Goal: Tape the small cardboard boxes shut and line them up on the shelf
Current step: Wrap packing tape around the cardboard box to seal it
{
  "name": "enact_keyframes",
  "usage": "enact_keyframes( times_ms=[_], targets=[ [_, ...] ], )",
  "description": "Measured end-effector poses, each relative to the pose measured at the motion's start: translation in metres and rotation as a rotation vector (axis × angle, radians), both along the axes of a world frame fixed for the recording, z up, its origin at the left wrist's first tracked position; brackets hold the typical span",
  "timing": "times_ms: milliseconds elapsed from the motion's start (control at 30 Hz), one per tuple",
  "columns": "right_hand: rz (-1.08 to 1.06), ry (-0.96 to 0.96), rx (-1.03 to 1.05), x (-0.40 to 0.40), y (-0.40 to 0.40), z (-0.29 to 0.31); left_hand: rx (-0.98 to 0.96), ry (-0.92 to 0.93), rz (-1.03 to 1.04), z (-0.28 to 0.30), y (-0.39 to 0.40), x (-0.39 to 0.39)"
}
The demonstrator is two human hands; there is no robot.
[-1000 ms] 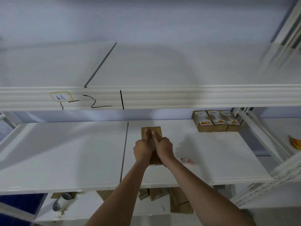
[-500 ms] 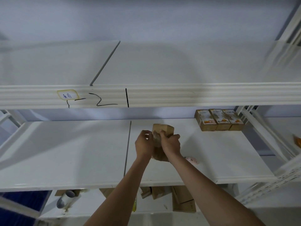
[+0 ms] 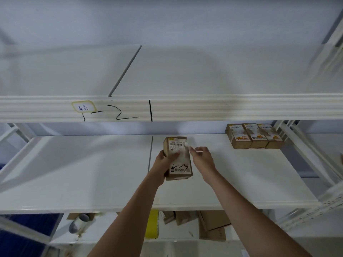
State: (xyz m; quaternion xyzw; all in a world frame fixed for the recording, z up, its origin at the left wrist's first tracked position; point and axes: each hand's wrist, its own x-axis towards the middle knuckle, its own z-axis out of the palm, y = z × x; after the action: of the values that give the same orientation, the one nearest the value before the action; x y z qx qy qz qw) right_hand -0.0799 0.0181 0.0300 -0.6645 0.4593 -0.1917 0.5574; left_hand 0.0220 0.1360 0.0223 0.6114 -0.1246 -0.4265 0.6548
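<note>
Cardboard box [image 3: 177, 157] sits at frame centre above the middle shelf [image 3: 92, 173], the left hand [image 3: 164, 161] in a holding grip on its side. Right hand [image 3: 202, 158] hovers just beside it, fingers loosely spread, seemingly not touching. Three boxes [image 3: 254, 136] line up at upper right.

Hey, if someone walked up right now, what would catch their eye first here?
Probably the cardboard box with its white shipping label, which the left hand grips over the middle shelf, with the right hand open just beside it. Next, the row of three small boxes at that shelf's back right, and the black marker scrawl on the upper shelf's front edge.
</note>
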Motion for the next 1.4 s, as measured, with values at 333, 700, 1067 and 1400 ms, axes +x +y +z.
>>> enact_keyframes(
  times_ms=[333, 700, 1067, 1400],
  targets=[
    [0.341, -0.164, 0.252, -0.003, 0.012, -0.012, -0.082, -0.061, -0.036, -0.009, 0.006, -0.002],
    [0.279, -0.056, 0.191, 0.002, 0.016, -0.016, 0.033, -0.173, 0.006, -0.016, -0.002, -0.006],
    [0.249, -0.116, 0.189, 0.005, 0.01, -0.002, 0.043, -0.158, 0.047, -0.007, -0.009, 0.001],
    [0.14, -0.114, 0.043, 0.018, 0.027, 0.009, 0.087, -0.26, 0.163, 0.004, -0.018, -0.012]
  ],
)
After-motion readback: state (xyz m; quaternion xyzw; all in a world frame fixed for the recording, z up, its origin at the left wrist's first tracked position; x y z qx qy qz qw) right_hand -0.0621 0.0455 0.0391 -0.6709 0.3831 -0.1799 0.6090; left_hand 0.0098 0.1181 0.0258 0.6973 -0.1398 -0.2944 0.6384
